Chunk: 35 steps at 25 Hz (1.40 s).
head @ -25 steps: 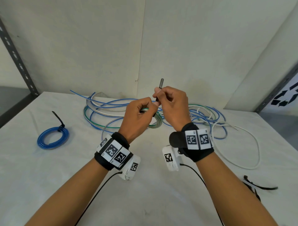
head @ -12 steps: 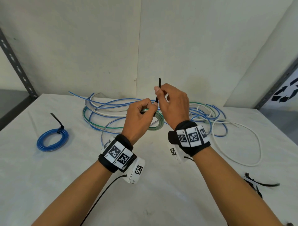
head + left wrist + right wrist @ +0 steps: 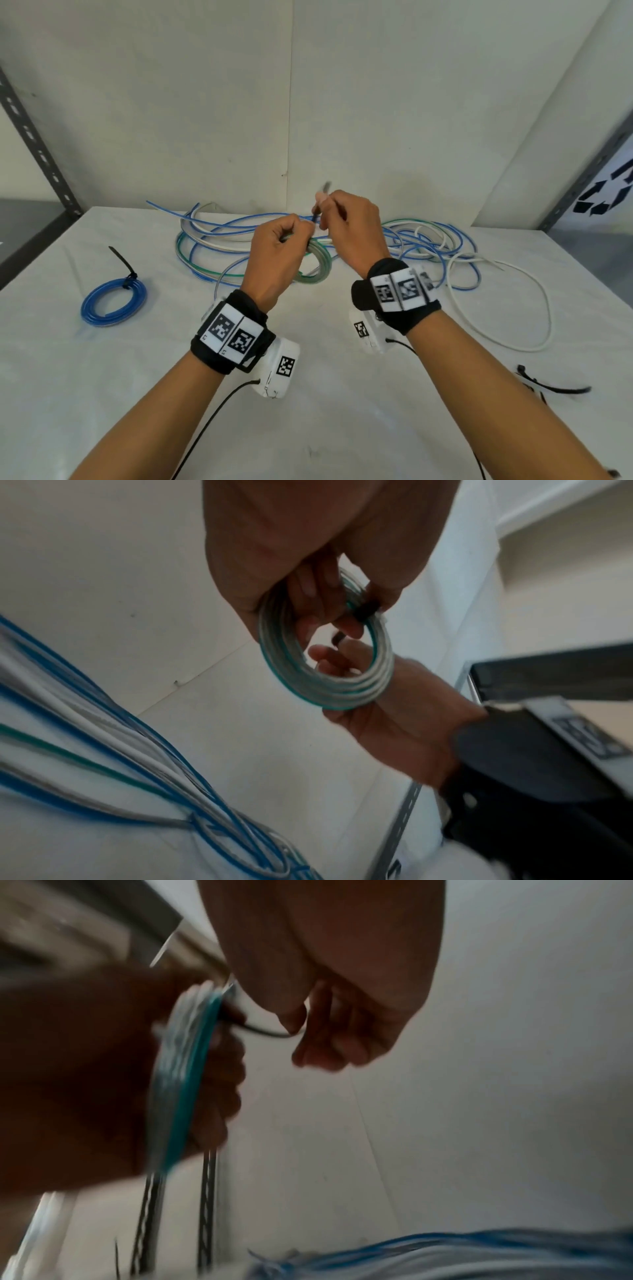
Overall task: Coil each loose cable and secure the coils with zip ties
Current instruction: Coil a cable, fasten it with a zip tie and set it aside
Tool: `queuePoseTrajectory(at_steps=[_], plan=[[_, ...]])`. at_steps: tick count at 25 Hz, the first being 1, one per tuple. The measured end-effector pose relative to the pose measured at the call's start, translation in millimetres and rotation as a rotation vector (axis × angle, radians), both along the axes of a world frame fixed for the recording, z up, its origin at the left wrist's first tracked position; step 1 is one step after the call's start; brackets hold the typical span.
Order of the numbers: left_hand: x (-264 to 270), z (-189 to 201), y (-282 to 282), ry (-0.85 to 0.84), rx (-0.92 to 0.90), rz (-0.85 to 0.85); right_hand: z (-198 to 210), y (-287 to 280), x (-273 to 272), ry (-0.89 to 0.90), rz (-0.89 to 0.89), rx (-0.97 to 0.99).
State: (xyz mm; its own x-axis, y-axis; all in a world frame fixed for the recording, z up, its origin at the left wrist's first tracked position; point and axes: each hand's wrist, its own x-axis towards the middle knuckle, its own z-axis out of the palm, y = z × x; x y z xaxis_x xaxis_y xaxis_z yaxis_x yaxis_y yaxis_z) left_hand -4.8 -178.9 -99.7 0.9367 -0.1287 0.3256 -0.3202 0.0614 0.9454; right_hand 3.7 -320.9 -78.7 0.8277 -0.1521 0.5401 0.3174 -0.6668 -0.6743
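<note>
While the left hand (image 3: 277, 253) grips the coil (image 3: 329, 669) above the desk (image 3: 102, 377), its fingers curled round the strands, the right hand (image 3: 352, 229) pinches the tie's (image 3: 263, 1031) tail (black, blurred) just beside it.

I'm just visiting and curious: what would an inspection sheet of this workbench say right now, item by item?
Surface: white table, lightly creased covering.
Job's things: green-and-white coil held up; black zip tie around it; blue coil lying tied at left.
Clutter: spare zip ties near the right edge.
Grips: left hand holds the coil; right hand pinches the tie's tail.
Cables: loose cables, blue, white and green, tangled at the back.
Surroundings: plain walls, metal shelf post at left.
</note>
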Motion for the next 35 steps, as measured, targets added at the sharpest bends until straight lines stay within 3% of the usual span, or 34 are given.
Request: queuePoseTrajectory(at_steps=[2,5,10,15,20,22,24,26,28,29,31,33,35], plan=[[4.5,6.9,14.2,0.109,-0.112,0.069,4.0,4.4,-14.7,0.242,0.224,0.218],[7.1,17.2,37.0,0.17,-0.166,0.113,-5.7,23.5,-34.1,0.386,0.485,0.156],[-8.8,17.1,83.7,0.139,-0.069,-0.095,-2.6,36.4,-33.3,0.379,0.517,0.461],[-22.7,18.3,108.0,0.109,-0.11,-0.086,-1.2,49.2,-39.7,0.396,0.523,0.503],[-22.6,18.6,118.9,0.186,-0.125,-0.124,-3.3,61.3,-42.5,0.388,0.525,0.612],[-17.3,16.3,124.4,0.218,-0.075,-0.092,-5.1,67.3,-38.4,0.319,0.457,0.571],[-13.5,13.0,133.6,0.239,-0.011,0.006,-6.2,77.1,-34.9,0.214,0.323,0.399],[-15.9,11.3,145.9,0.254,0.018,0.103,-8.7,91.1,-30.0,0.034,0.159,-0.03],[-22.3,13.0,155.2,0.29,0.01,0.001,-3.4,114.4,-31.7,0.016,0.188,-0.405],[-24.1,14.0,161.1,0.296,0.011,-0.056,-1.4,125.8,-31.6,0.071,0.302,-0.443],[-20.9,15.5,184.0,0.29,0.024,-0.03,-1.0,145.0,-31.1,0.172,0.504,-0.246],[-12.8,18.8,216.1,0.328,0.083,0.039,-9.7,152.6,-22.9,0.115,0.44,-0.078],[-5.9,20.8,246.9,0.412,0.182,0.034,-20.9,160.6,-8.8,0.173,0.349,-0.106]])
